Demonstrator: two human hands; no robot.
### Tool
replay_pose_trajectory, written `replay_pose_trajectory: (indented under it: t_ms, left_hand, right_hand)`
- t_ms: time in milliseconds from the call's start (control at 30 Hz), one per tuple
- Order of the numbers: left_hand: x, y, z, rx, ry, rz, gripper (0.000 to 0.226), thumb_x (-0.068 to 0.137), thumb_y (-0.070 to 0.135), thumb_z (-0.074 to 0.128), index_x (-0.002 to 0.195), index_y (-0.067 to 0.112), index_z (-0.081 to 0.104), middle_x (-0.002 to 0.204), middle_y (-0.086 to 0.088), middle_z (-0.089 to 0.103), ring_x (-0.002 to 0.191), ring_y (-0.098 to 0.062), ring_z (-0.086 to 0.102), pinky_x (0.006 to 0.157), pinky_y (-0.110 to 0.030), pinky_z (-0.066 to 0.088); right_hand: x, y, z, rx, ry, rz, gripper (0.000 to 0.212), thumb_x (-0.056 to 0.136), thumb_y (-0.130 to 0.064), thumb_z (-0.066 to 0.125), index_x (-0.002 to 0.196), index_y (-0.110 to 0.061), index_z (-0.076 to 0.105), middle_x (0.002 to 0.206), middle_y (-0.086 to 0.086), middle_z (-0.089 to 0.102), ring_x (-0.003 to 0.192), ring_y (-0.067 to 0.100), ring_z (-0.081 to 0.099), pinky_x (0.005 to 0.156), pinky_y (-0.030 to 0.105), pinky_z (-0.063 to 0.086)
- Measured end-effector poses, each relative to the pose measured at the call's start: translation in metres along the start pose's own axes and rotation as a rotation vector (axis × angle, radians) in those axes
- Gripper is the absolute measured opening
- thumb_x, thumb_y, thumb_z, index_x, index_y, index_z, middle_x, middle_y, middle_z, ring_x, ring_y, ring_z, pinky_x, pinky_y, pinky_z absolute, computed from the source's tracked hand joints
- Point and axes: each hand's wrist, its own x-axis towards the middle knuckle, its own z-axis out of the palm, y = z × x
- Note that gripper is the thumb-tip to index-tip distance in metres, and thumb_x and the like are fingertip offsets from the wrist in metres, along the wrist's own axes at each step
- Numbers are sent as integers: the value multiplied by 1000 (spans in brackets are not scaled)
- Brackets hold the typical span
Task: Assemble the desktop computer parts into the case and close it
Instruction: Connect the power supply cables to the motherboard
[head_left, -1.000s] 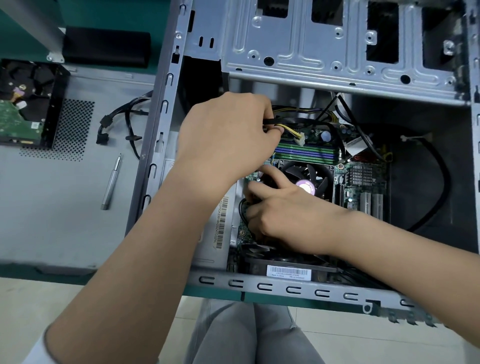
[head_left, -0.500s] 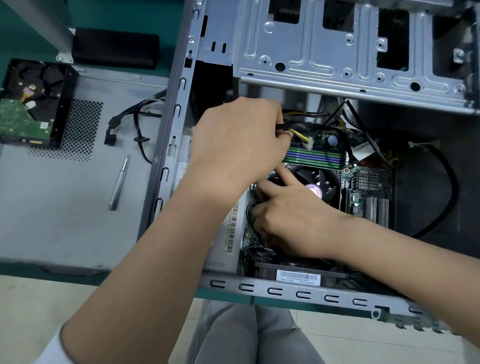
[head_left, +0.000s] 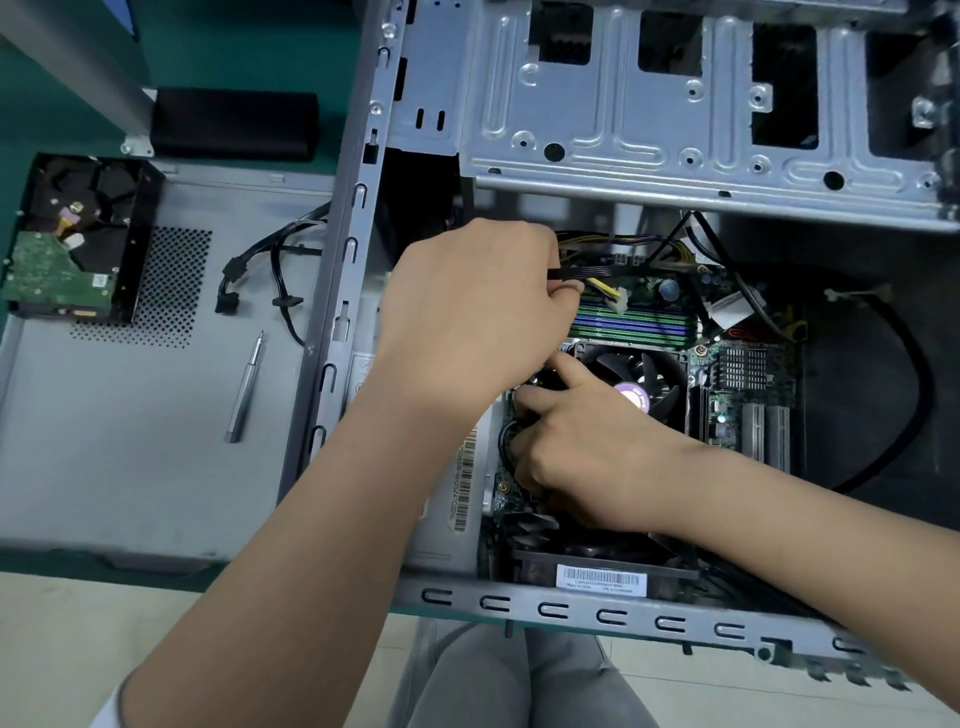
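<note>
Step in hand, as we judge: cable hookup inside case, open, at 1 o'clock. Board sits at centre. Left hand pinches flat black cable; right hand curled low beside fan, grasp unclear. Next we seat connector; loose wires crowd socket. Panel, drive, screwdriver wait at 9 o'clock.

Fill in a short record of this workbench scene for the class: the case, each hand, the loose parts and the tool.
case: open, motherboard inside
left hand: pinches black cable above memory slots
right hand: fingers curled by the fan; what it holds is hidden
hard drive: outside case, on side panel
screwdriver: lies on panel, untouched
</note>
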Motion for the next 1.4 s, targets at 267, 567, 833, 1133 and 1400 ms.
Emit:
replay_pose_trajectory:
  t_ms: [267, 567, 833, 1133, 1400]
  left_hand:
    - [1, -1, 0, 5, -28, -30, 26, 88, 48, 49, 74, 27, 55, 62, 9, 56, 60, -5, 51, 53, -20, 34]
    - [1, 1, -3, 15, -68, -55, 24, 87, 47, 49, 76, 28, 56, 66, 9, 59, 66, -12, 56, 55, -24, 39]
    - [1, 1, -2, 2, -68, -55, 23, 87, 48, 49, 78, 29, 58, 70, 9, 62, 69, -13, 58, 58, -26, 43]
    - [0, 2, -3, 3, -56, -51, 22, 87, 47, 50, 78, 29, 58, 64, 9, 58, 63, -11, 55, 55, -24, 40]
    - [1, 2, -4, 6, -69, -62, 21, 88, 47, 50, 81, 30, 59, 70, 9, 62, 70, -14, 58, 60, -27, 43]
  right_hand:
    - [-2, 1, -1, 61, -26, -10, 9, 73, -19, 53, 74, -22, 61, 74, -8, 58, 92, 22, 42, 96, 44, 18]
    - [-3, 1, -8, 75, -68, -13, 7, 77, -20, 54, 70, -22, 55, 76, -8, 60, 92, 20, 38, 95, 44, 21]
    - [-1, -3, -13, 50, -115, 18, 6, 78, -22, 55, 77, -20, 61, 80, -5, 63, 96, 22, 42, 98, 46, 18]
    - [-2, 0, -15, 59, -110, -13, 7, 78, -18, 56, 78, -20, 62, 79, -7, 62, 95, 21, 42, 97, 45, 23]
    - [-3, -1, -14, 93, -43, -1, 15, 81, -20, 54, 68, -24, 46, 75, -8, 55, 88, 19, 36, 91, 41, 20]
